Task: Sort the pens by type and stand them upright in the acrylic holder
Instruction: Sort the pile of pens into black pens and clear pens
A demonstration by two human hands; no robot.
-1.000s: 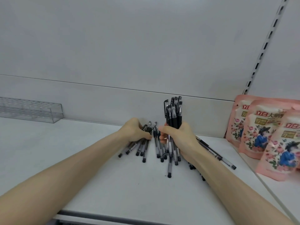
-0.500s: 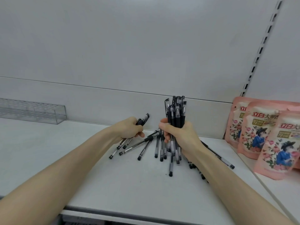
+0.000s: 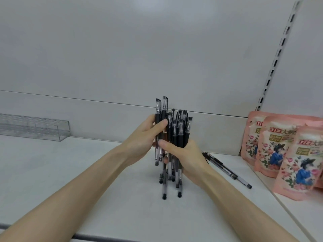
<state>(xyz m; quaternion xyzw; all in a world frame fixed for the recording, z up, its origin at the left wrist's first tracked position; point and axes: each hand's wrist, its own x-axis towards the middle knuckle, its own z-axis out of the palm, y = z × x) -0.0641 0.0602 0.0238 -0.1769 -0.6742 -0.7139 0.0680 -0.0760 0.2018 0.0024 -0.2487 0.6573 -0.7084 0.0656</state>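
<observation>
My right hand (image 3: 181,158) grips an upright bundle of black gel pens (image 3: 178,135) with clear barrels, caps up, above the white shelf (image 3: 87,180). My left hand (image 3: 145,137) holds two more pens (image 3: 160,123) upright, pressed against the left side of the bundle. Pen tails hang below both hands. Two loose pens (image 3: 225,169) lie flat on the shelf just right of my right wrist. The clear acrylic holder (image 3: 35,127) stands at the far left against the back wall, with no pens visible in it.
Pink printed pouches (image 3: 283,154) stand in a row along the right side of the shelf. The shelf's front edge (image 3: 104,239) runs along the bottom. A slotted upright rail (image 3: 279,49) climbs the back panel at the right.
My left hand lifted pens off the shelf and brought them right, up against the bundle in my right hand. The scattered pens in the middle of the shelf are gone from it.
</observation>
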